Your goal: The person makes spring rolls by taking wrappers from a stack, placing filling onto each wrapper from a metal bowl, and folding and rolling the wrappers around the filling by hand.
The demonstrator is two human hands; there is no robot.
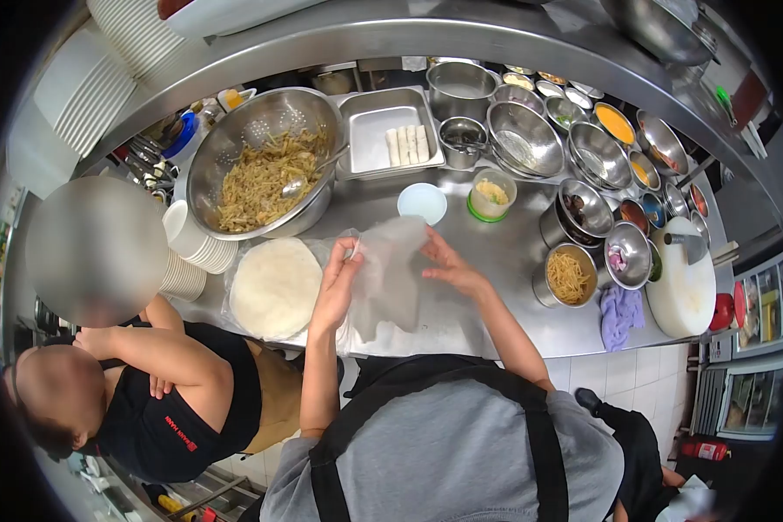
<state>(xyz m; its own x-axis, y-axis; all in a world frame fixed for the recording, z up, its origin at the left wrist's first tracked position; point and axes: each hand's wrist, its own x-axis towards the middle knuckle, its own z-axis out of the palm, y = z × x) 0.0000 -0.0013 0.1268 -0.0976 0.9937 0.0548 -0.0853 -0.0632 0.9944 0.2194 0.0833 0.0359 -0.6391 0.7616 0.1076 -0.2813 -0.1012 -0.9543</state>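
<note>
A thin translucent wrapper sheet (390,270) hangs between my two hands, its lower edge loose and uneven. My left hand (335,287) pinches its left edge between thumb and fingers. At the upper right edge, my right hand (454,268) has the sheet at its fingertips, the other fingers slightly spread. Just left of my left hand lies a stack of round pale wrappers (276,287) on clear plastic. A small light-blue dish (422,204) sits beyond the sheet. To its right stands a green-based tub (492,193) with a yellowish mixture inside.
A perforated bowl (207,187) of cooked filling with a spoon stands back left. Several white rolls (406,145) lie in a metal tray (365,139). Metal bowls (524,139), a white cutting board (683,283) and a purple cloth (620,317) occupy the right. A person (170,396) stands close at left.
</note>
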